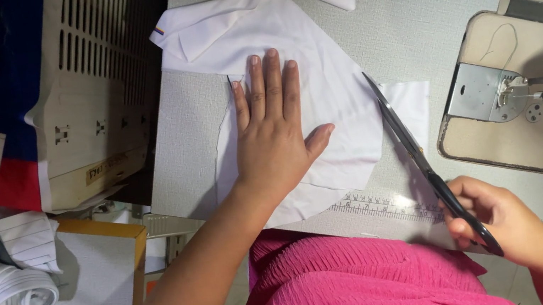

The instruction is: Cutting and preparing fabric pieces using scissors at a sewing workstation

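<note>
Left hand (273,127) lies flat, fingers spread, on white fabric (318,81) mid-counter (403,25); right hand (504,222) clamps black scissors (423,158), blades along the fabric's three-o'clock edge, sewing machine (529,99) near at three o'clock.

Scissor handles (473,230) hidden in right hand (504,222); sewing machine (528,92) cut off.

The person wears a pink crinkled top (347,277), arms bare
</note>
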